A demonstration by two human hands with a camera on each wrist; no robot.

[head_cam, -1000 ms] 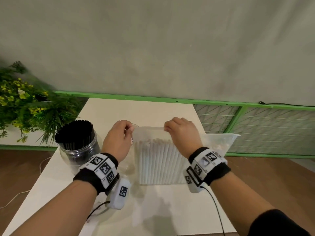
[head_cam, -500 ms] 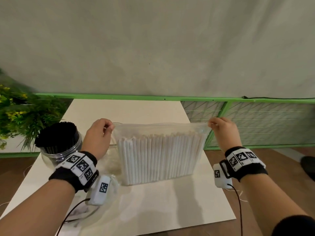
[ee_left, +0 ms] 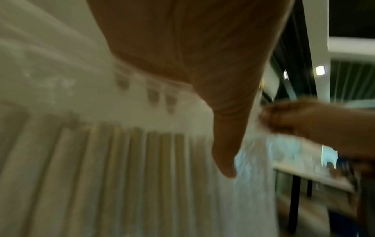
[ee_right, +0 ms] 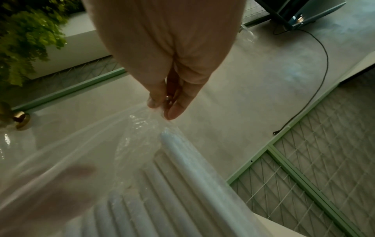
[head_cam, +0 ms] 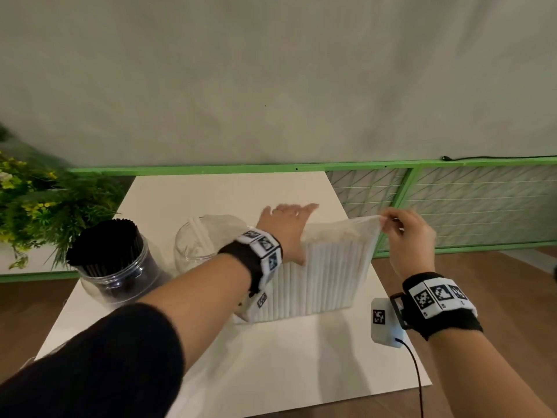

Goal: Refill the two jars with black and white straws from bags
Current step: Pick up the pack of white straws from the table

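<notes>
A clear bag [head_cam: 328, 276] packed with upright white straws [ee_left: 121, 168] stands on the white table [head_cam: 271, 357]. My left hand [head_cam: 289, 217] reaches over the bag's open top with straight fingers. Its thumb [ee_left: 224, 152] hangs in front, and the fingers show dimly through the plastic. My right hand [head_cam: 391, 223] pinches the bag's top right corner [ee_right: 154, 115] and holds it up. A clear jar [head_cam: 114, 267] full of black straws stands at the left. Beside it a second clear jar [head_cam: 193, 245] holds a few white straws.
A leafy plant [head_cam: 36, 212] crowds the table's left side. A green-framed wire fence [head_cam: 452, 206] runs behind and to the right. The table's right edge [head_cam: 391, 312] lies just beside the bag, with wooden floor beyond it. A cable [head_cam: 417, 372] hangs from my right wrist.
My left hand let go of the bag's top left corner, moved right and straightened its fingers over the bag's mouth. My right hand still pinches the right corner.
</notes>
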